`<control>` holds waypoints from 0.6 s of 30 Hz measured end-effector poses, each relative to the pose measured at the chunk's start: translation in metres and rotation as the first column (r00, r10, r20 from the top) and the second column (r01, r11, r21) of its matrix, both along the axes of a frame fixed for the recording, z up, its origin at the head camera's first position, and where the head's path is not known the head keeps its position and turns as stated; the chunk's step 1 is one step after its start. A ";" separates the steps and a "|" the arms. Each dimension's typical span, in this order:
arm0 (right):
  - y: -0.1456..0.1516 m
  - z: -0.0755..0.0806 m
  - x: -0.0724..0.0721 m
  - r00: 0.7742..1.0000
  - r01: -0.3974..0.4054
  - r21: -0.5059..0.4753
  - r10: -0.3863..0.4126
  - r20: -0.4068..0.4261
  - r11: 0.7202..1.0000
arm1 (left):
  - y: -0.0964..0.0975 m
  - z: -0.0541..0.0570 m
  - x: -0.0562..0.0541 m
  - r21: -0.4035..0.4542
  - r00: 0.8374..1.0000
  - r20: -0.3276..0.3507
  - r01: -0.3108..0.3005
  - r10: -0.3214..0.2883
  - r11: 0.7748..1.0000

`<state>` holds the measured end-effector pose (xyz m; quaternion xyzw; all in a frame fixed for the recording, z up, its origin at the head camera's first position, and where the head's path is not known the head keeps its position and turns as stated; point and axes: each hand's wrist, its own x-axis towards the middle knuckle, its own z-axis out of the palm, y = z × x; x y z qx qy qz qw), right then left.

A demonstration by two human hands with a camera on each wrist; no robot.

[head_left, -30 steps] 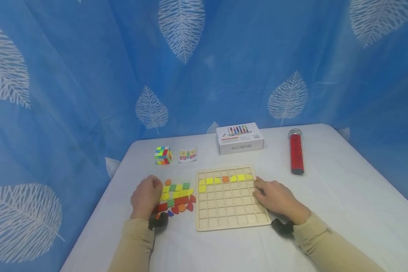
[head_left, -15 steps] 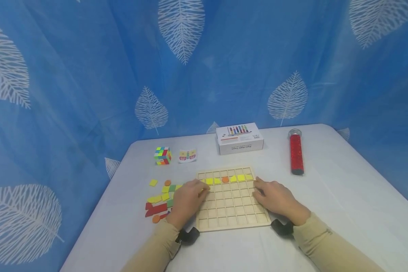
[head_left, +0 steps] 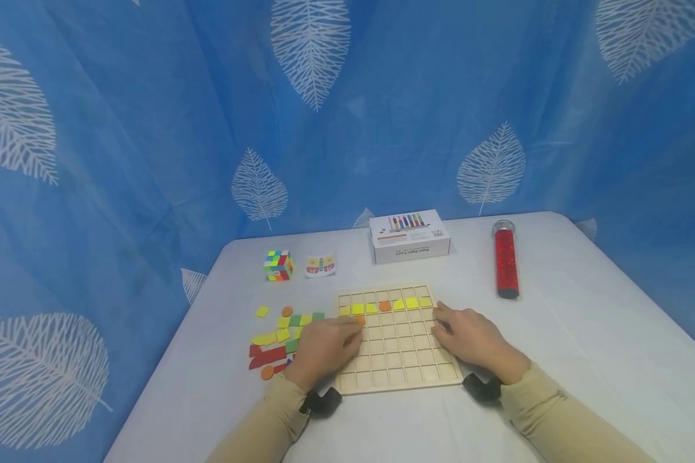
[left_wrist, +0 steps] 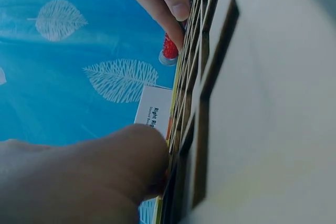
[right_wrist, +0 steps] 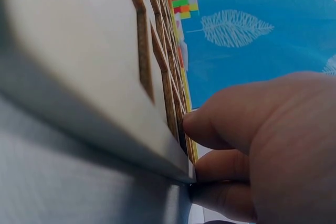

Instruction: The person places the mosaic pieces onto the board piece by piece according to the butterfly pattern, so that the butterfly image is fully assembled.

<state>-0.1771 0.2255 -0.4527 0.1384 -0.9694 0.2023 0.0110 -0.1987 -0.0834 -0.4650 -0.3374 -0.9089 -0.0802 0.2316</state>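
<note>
A pale wooden grid board lies on the table, with a row of yellow tiles and an orange disc in its upper part. My left hand reaches over the board's left side, its fingertips pinching a small orange piece just below that row. The hand covers the left cells and part of the loose tiles. With thumb on top and fingers at the side, my right hand grips the board's right edge; the right wrist view shows these fingers close up.
Loose red tiles, yellow tiles and green tiles lie left of the board. Behind are a puzzle cube, a pattern card and a white box. A red glittery tube lies at the back right.
My left hand moved from the loose tiles rightward onto the board, then shifted slightly, bringing the orange piece at its fingertips into sight. My right hand stayed at the board's edge.
</note>
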 end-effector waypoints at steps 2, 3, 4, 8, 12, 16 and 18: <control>0.000 0.000 0.000 1.000 0.001 -0.002 -0.001 0.003 1.000 | 0.000 0.002 0.001 -0.006 1.000 0.018 -0.004 0.004 1.000; 0.000 0.001 0.000 1.000 0.000 -0.003 0.000 0.005 1.000 | 0.001 0.003 0.002 -0.001 0.999 0.032 -0.038 0.038 0.999; 0.000 0.001 0.000 1.000 0.000 -0.004 0.000 0.008 1.000 | 0.000 0.006 0.003 0.007 0.995 0.043 -0.085 0.085 0.996; 0.001 0.001 0.000 1.000 -0.001 -0.004 0.001 0.011 1.000 | -0.013 0.020 0.006 0.054 0.883 0.227 -0.432 0.411 0.900; 0.001 0.000 0.000 1.000 -0.005 0.003 0.005 0.006 1.000 | -0.047 0.031 0.001 -0.002 0.653 0.434 -0.688 0.620 0.726; 0.001 0.000 -0.001 1.000 -0.004 0.004 0.004 0.002 1.000 | -0.077 0.030 -0.005 -0.085 0.534 0.531 -0.739 0.658 0.668; 0.001 0.000 -0.001 1.000 -0.004 0.003 0.004 0.002 1.000 | -0.084 0.029 -0.007 -0.109 0.507 0.559 -0.740 0.657 0.664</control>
